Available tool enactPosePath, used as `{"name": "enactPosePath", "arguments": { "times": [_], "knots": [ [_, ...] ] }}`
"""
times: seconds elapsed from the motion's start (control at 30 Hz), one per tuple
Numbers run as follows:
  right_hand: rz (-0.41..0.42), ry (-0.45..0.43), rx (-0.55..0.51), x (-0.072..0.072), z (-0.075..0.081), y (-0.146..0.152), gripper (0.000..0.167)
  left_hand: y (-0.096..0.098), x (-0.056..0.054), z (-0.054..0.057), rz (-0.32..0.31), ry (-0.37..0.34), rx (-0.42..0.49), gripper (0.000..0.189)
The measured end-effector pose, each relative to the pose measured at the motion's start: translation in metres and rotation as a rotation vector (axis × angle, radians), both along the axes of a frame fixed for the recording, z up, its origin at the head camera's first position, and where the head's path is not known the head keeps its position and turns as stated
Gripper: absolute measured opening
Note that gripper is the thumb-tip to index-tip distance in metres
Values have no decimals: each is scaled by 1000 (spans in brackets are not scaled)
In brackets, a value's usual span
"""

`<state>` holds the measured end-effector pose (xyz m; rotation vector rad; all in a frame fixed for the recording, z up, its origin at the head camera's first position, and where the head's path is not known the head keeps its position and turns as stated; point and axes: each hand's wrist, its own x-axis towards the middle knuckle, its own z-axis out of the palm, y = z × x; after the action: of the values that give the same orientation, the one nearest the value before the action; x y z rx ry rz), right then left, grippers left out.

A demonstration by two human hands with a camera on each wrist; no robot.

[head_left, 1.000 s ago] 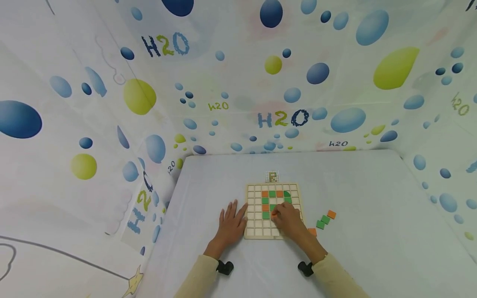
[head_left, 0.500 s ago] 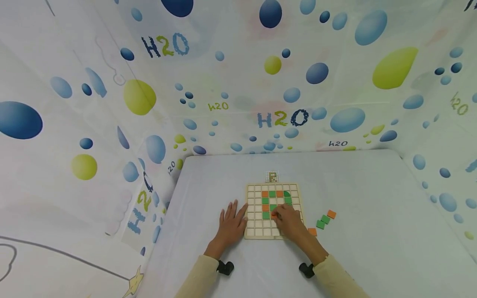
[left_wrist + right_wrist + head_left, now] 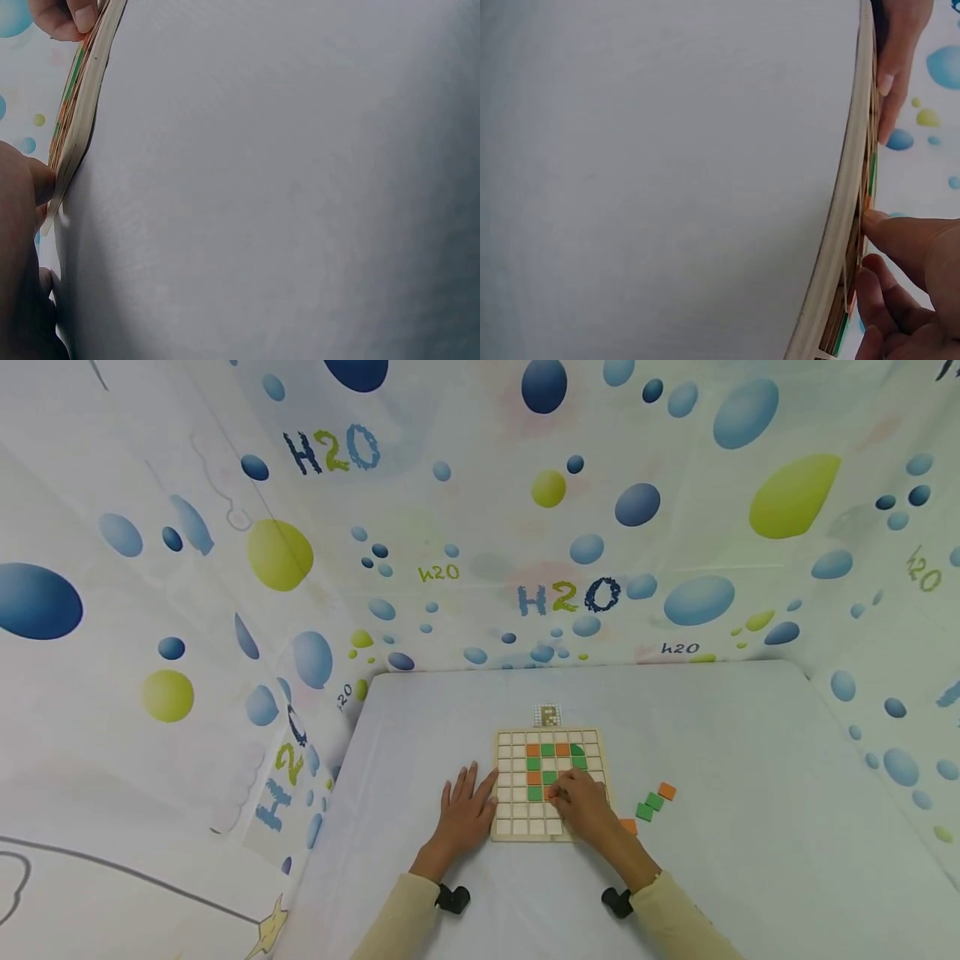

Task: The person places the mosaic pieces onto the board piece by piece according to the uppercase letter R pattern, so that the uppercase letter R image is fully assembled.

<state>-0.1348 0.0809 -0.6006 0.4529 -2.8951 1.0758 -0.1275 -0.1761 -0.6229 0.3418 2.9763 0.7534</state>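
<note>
A wooden grid board (image 3: 518,840) carries several orange and green tiles set in its cells. My right hand (image 3: 583,802) is over its right half, thumb and fingers pinching an orange tile (image 3: 548,793) low at a cell beside a green tile (image 3: 535,793). In the right wrist view the thumb (image 3: 892,232) touches down among the cells; the right hand hides part of the pattern. My left hand (image 3: 465,814) lies with fingers spread, fingertips at the board's left edge. That edge also shows from the side in the left wrist view, next to the left hand (image 3: 19,217).
Right of the board lie loose tiles: an orange one (image 3: 667,792), two green ones including a nearer green tile (image 3: 645,812), and another orange tile (image 3: 629,827) by the right wrist. Behind the board is a small pattern card (image 3: 548,716). White cloth (image 3: 420,718) covers the table.
The orange tile under my right fingers has shifted slightly left and lies flatter in its cell. My left hand has stayed at the board's edge.
</note>
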Motion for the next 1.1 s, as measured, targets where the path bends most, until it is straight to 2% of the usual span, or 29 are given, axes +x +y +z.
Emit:
{"name": "enactPosePath", "arguments": {
  "times": [0.13, 0.4, 0.57, 0.73, 0.97, 1.1],
  "knots": [
    [-1, 4, -6, 2, 2, 1, 10, 0, 0, -1, 2, -12, -2, 53],
    [-29, -55, 7, 8, 4, 9, 5, -1, -1, 0, 3, -28, -24, 54],
    [-160, -125, -3, 10, 15, 31, 7, -1, -1, -2, 5, -30, -29, 54],
    [-305, -209, 13, 6, 26, 65, 23, -1, 0, 0, 9, -22, -28, 54],
    [-452, -279, 145, -1, 24, 113, 50, -1, 0, 3, 4, -46, -28, 54],
    [-519, -292, 141, -2, 23, 133, 54, 0, 1, 4, 0, -41, -17, 54]
  ]
}}
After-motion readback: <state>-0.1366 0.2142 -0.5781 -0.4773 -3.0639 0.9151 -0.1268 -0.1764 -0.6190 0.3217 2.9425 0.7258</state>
